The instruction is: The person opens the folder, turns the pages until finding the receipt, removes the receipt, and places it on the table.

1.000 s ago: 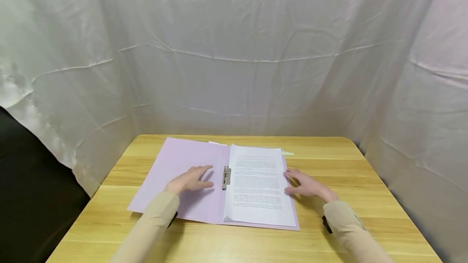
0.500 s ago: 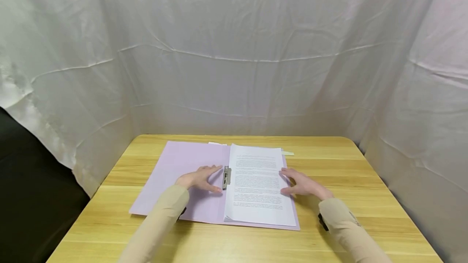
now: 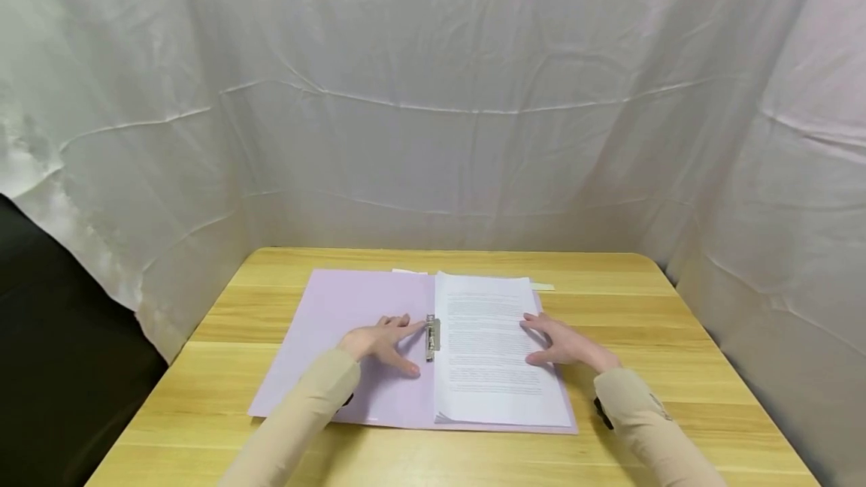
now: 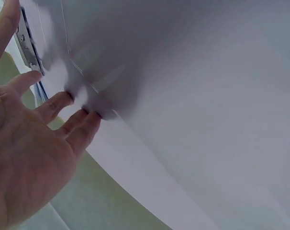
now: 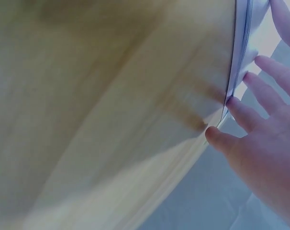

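Observation:
A light purple folder point(image 3: 365, 291) lies spread on the table, with a metal lever clip point(image 3: 431, 340) at its spine. On its right half rests a stack of printed paper sheets point(image 3: 494, 352), left edge beside the clip. My left hand point(image 3: 382, 344) lies over the left cover, its index finger reaching to the clip. In the left wrist view, its other fingertips point(image 4: 94, 115) touch the cover. My right hand point(image 3: 561, 340) is at the stack's right edge, fingers spread over the margin; in the right wrist view, the fingers point(image 5: 245, 112) meet the folder's edge.
A wooden table point(image 3: 676, 367) bears the folder. Small pale tabs point(image 3: 543, 287) stick out past the folder's far and right edges. A grey-white curtain point(image 3: 433, 134) encloses the back and sides. Dark material point(image 3: 61, 367) hangs at the left.
The folder and papers have shifted slightly right and nearer. The left cover lies flatter. My left hand has moved right across the cover to the clip; the right hand has moved slightly onto the sheets.

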The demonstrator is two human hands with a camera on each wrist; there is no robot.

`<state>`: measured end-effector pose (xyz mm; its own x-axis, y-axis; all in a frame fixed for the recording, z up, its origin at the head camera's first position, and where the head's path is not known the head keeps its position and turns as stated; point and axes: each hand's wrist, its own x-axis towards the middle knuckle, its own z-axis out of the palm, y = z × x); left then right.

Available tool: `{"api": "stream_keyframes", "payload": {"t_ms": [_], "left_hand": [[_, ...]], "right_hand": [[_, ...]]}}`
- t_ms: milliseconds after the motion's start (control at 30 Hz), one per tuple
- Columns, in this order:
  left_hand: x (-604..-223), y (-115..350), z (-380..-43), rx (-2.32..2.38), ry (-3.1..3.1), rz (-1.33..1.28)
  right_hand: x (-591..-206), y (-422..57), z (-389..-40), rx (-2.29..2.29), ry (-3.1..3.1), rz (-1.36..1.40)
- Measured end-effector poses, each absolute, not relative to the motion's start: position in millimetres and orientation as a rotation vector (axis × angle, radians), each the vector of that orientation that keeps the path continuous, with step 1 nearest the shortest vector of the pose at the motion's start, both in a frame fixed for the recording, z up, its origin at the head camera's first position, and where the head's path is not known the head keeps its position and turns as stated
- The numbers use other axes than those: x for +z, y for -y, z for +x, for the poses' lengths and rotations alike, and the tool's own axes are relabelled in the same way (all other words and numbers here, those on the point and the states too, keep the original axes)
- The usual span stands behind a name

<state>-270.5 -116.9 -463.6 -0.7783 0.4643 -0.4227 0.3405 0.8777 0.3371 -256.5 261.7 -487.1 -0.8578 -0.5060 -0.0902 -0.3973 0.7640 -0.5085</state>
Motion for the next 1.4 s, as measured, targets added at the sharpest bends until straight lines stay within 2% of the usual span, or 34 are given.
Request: {"api": "stream_keyframes", "payload": {"t_ms": [467,600,833,1400], "left_hand": [[-458,106,-248,0.271,-2.56,0.505],[-461,100,-247,0.331,-2.622,0.563],[-477,92,-254,0.497,-2.573,0.795],[-484,94,-254,0.526,-2.558,0.878]], "right_hand": [[-488,-265,-238,-0.65,-2.789,-0.704],[-487,-265,-239,-0.672,-2.804,-0.693],[-489,-265,-249,-0.832,-2.845,-0.675],[-495,-263,-291,-0.955,-2.966,-0.545]]}}
